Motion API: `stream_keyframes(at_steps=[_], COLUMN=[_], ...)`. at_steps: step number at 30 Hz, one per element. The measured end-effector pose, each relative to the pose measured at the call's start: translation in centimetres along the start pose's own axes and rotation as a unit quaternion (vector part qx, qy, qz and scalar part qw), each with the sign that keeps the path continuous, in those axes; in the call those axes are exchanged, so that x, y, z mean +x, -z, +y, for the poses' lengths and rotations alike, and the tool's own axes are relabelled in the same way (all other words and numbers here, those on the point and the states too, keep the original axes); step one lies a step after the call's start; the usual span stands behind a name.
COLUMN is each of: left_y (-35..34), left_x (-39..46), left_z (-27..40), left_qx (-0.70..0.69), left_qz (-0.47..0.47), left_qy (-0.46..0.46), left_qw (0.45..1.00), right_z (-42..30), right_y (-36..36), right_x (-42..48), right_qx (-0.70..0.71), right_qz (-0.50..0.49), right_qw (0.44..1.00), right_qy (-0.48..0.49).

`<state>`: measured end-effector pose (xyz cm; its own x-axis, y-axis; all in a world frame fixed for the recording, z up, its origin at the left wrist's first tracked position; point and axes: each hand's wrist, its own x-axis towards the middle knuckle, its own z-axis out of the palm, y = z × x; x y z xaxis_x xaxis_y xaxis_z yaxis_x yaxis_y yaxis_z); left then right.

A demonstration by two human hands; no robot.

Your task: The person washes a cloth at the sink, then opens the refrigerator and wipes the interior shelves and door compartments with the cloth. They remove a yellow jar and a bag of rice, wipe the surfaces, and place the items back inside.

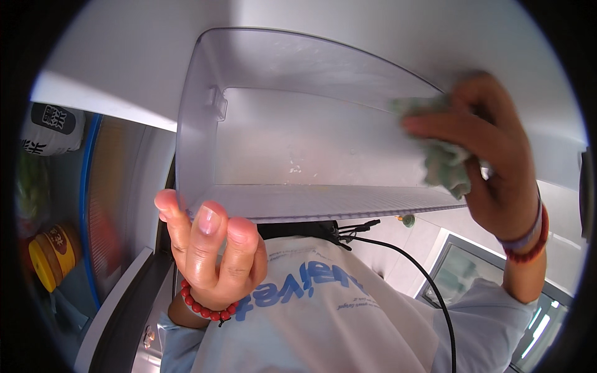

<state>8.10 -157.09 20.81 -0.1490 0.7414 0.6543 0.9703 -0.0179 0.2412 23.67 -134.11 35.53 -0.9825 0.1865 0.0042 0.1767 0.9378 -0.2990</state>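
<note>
A clear plastic refrigerator door bin [198, 112] spans the middle of the view, its inside facing me. Small whitish specks [295, 168] lie on its pale bottom. My right hand [496, 154], blurred, grips a crumpled pale green cloth [445, 165] at the bin's right end, over the rim. A red band and a lighter one circle that wrist. My left hand [217, 256] is raised at the bin's front left corner, fingers apart and slightly bent, with nothing seen in them. Whether it touches the bin's rim I cannot tell. Red beads [210, 312] ring its wrist.
White refrigerator door lining [130, 60] surrounds the bin. On the left, a blue-edged shelf [88, 205] stands near a yellow-lidded jar [53, 256] and a printed bag [53, 128]. A black cable [419, 270] hangs along my white shirt [317, 317].
</note>
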Motion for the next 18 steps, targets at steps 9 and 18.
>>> stream_keyframes(at_steps=[9, 18], left_y=[-0.9, -0.4], left_x=[0.4, 1.1], left_z=[-1.4, -0.7], left_qx=[0.026, 0.015], left_qz=[-0.009, -0.03], left_qy=[0.002, -0.004], left_qw=[1.0, 0.999], right_z=[2.0, 5.6], right_y=[-2.2, -5.0], right_x=[-1.8, 1.1], right_qx=[-0.175, -0.244], right_qz=[-0.006, -0.195], right_qw=[0.969, 0.945], right_qy=[-0.176, -0.101])
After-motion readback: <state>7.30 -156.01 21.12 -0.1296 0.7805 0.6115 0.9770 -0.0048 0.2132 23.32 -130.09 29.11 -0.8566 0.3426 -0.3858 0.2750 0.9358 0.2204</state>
